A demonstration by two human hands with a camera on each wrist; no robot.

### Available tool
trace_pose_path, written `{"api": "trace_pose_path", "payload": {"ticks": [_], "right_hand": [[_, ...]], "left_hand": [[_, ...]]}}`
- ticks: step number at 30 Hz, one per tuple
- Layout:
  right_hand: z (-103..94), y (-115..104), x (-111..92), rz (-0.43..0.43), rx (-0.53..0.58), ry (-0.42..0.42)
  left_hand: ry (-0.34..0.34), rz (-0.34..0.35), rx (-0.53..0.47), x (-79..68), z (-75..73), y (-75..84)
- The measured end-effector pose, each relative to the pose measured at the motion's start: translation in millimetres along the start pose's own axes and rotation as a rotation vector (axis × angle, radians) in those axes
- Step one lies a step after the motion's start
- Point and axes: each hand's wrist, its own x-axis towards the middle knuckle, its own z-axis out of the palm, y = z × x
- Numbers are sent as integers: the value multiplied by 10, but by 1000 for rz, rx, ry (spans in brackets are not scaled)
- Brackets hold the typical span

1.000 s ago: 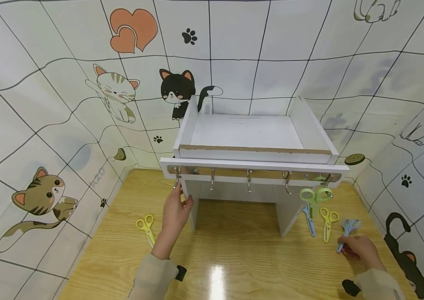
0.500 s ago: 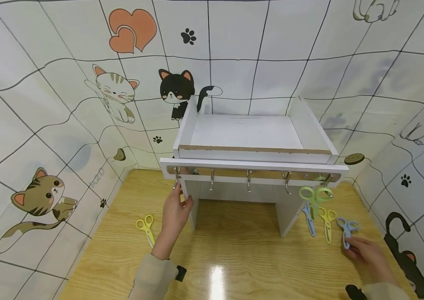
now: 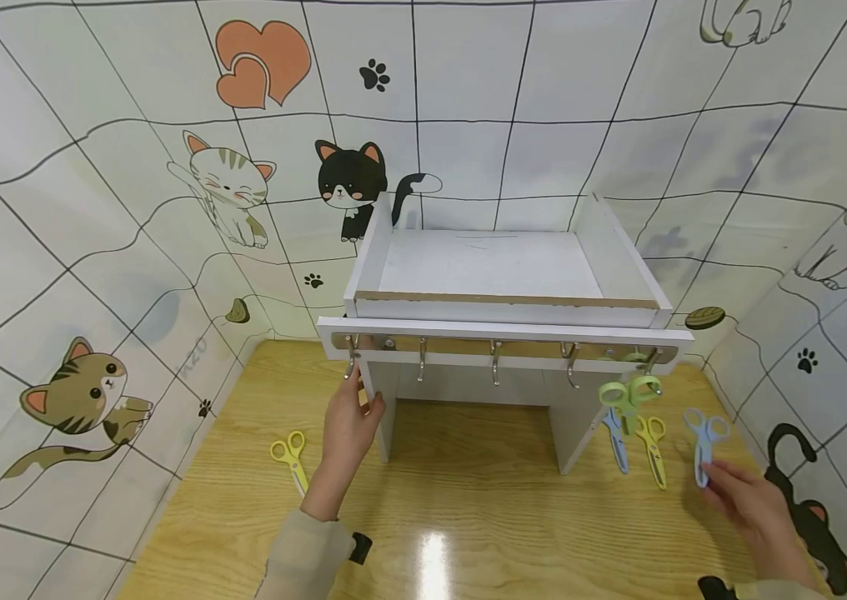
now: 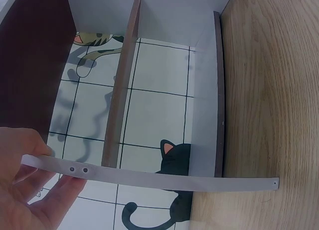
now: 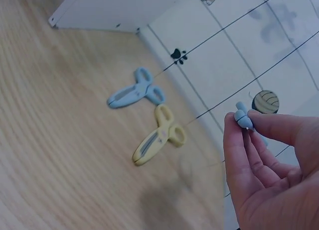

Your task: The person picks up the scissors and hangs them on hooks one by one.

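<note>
We are observing a white shelf (image 3: 483, 258) standing on the wooden surface (image 3: 483, 483) between the two hands, a cat-printed wall (image 3: 513, 83) rising behind it. Green scissors (image 3: 628, 406) are hanging from the right-end hook (image 3: 652, 361) and, from the head view, are partly covering the grounded blue scissors (image 3: 619, 447) lying on the surface. Yellow scissors (image 3: 655, 458) are lying just beside those; a second yellow pair (image 3: 293, 461) is lying at the far left. The left hand (image 3: 348, 425) is gripping the shelf's left side panel (image 3: 388, 421), thumb and fingers on opposite faces. The right hand (image 3: 757, 508) is pinching the raised blue scissors (image 3: 704, 452) by the blade end between thumb and fingers, handles uppermost, off the surface. Compared with one second ago, we are finding the right hand and its scissors farther right and the nearby yellow pair slightly turned; the left hand is keeping its place. We are counting five hooks, one bearing scissors, and five pairs of scissors: two blue, two yellow, one green.
</note>
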Motion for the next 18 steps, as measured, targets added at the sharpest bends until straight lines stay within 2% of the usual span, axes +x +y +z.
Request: {"api": "trace_pose_path", "payload": {"ticks": [7, 10, 14, 18], "right_hand": [[87, -126, -184, -146, 142, -130], [133, -198, -253, -201, 166, -167], [210, -288, -353, -269, 155, -162], [300, -363, -452, -361, 190, -155]], "left_hand": [[2, 0, 0, -3, -2, 1], [4, 3, 3, -4, -2, 0], [4, 2, 3, -3, 0, -2], [1, -6, 2, 4, 4, 6]]}}
